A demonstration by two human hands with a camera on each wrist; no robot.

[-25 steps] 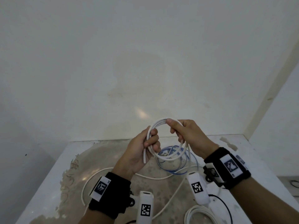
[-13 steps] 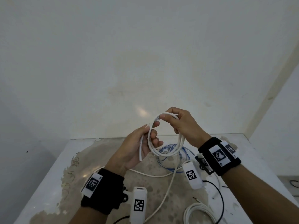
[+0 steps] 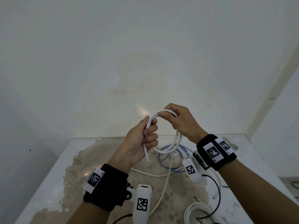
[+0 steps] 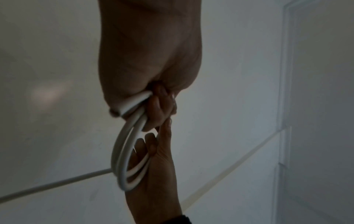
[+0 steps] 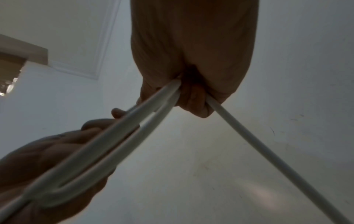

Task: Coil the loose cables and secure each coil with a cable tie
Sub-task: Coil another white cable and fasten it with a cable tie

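Note:
A white cable (image 3: 177, 139) is wound into a small coil held in the air above the table. My left hand (image 3: 146, 136) grips the coil's left side, with a short cable end (image 3: 146, 155) sticking down below the fingers. My right hand (image 3: 176, 120) pinches the top of the coil between thumb and fingers. The cable's loose tail (image 3: 163, 189) hangs from the coil down to the table. In the left wrist view the coil (image 4: 122, 159) runs from my left fingers to my right hand (image 4: 153, 163). In the right wrist view the strands (image 5: 122, 136) leave my right fingers (image 5: 193, 100).
A blue cable (image 3: 174, 159) lies looped on the stained white table (image 3: 48, 183) under the hands. Another white coil (image 3: 199, 210) lies at the front right, with a black wire (image 3: 218, 196) beside it. A white wall stands close behind the table.
Both hands have lifted the coil higher. My right hand has brought another turn of cable over the top, and my left fingers have closed round the left side again.

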